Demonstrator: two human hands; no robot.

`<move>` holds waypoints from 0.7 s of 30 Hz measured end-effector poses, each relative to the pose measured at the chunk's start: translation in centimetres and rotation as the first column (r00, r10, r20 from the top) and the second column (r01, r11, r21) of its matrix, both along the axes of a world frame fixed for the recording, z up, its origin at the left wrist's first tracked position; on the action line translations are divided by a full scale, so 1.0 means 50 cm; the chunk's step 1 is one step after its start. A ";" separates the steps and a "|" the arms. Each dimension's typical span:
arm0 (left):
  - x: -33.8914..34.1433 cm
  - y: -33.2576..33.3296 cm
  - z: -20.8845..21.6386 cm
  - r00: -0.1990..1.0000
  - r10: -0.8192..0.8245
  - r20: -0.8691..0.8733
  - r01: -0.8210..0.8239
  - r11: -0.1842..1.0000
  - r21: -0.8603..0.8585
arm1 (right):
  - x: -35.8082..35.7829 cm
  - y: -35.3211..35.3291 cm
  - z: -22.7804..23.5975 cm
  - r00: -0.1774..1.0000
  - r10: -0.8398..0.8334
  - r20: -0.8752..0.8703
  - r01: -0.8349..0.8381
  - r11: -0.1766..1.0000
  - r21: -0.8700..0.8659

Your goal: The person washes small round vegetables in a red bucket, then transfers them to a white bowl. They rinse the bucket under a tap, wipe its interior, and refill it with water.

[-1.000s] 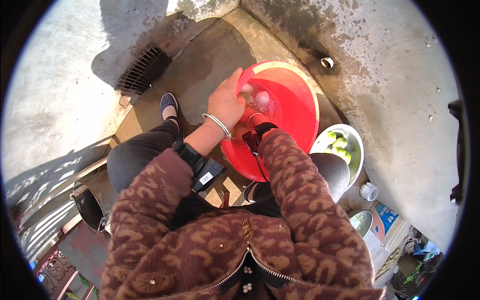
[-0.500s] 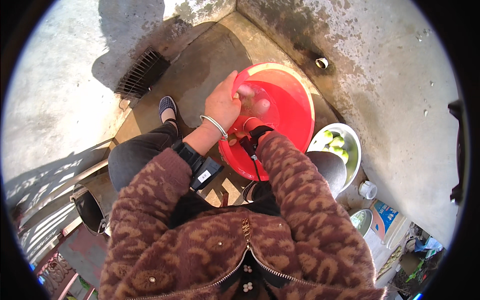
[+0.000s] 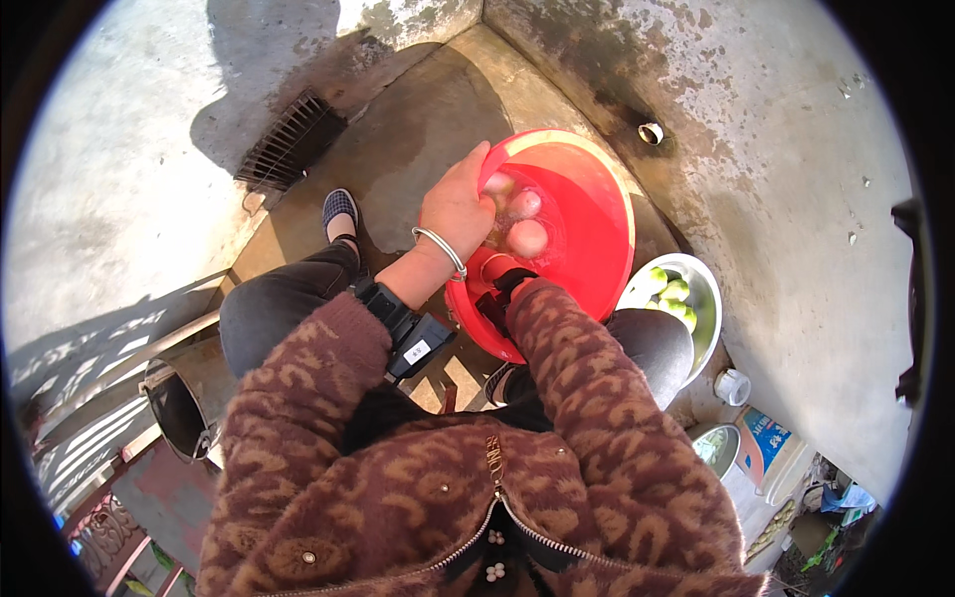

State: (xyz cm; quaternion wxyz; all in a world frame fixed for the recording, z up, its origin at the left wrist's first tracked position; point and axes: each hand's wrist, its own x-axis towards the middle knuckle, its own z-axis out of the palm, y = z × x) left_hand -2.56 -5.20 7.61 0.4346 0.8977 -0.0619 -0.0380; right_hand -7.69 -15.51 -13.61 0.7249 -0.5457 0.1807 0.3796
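Note:
A large red plastic basin (image 3: 597, 214) stands tilted toward its left side. Water and several round, pale pinkish vegetables, one of them a larger ball (image 3: 527, 238), have gathered at that low side. My left hand (image 3: 461, 211) is closed round the basin's left rim, thumb side up. Deep against the near left wall is my right hand (image 3: 492, 265); its fingers are mostly hidden by the wrist and the strap, so whether they hold anything does not show.
A metal bowl (image 3: 708, 298) with several green vegetables (image 3: 675, 291) stands right of my knee. Nearer are a small white tub (image 3: 732, 386), a second metal bowl (image 3: 718, 448) and a plastic bucket (image 3: 764, 453). A metal grate (image 3: 291, 139) sits at the far-left wall; a metal pail (image 3: 181, 403) lies left.
The vegetables have shifted in the water, and a large round one now shows plainly near the middle. My right hand has moved slightly within the basin; my left keeps its grip on the rim.

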 end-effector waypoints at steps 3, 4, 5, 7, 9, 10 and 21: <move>0.004 -0.006 0.003 1.000 -0.014 -0.003 0.014 1.000 0.010 | 0.039 -0.012 0.030 0.986 0.103 0.134 -0.083 0.986 -0.148; 0.004 -0.007 0.005 1.000 -0.023 0.017 0.022 1.000 0.010 | 0.054 -0.022 0.046 0.967 0.189 0.172 -0.147 0.962 -0.229; 0.004 -0.008 0.006 0.999 -0.030 0.037 0.029 0.999 0.012 | 0.070 -0.034 0.065 0.933 0.298 0.202 -0.220 0.916 -0.335; 0.006 -0.013 0.008 1.000 -0.025 -0.001 0.025 0.999 0.026 | 0.098 -0.064 0.113 0.774 0.606 0.183 -0.369 0.666 -0.648; 0.009 -0.018 0.010 1.000 -0.020 -0.024 0.021 0.999 0.028 | 0.118 -0.092 0.171 0.567 0.824 0.024 -0.367 0.278 -0.887; 0.011 -0.019 0.010 0.999 -0.017 -0.029 0.018 1.000 0.025 | 0.123 -0.105 0.202 0.505 0.862 -0.047 -0.329 0.142 -0.934; 0.019 -0.011 0.015 1.000 -0.020 -0.015 0.021 0.995 0.101 | 0.023 -0.417 0.509 0.736 0.672 0.087 -0.085 0.219 -0.972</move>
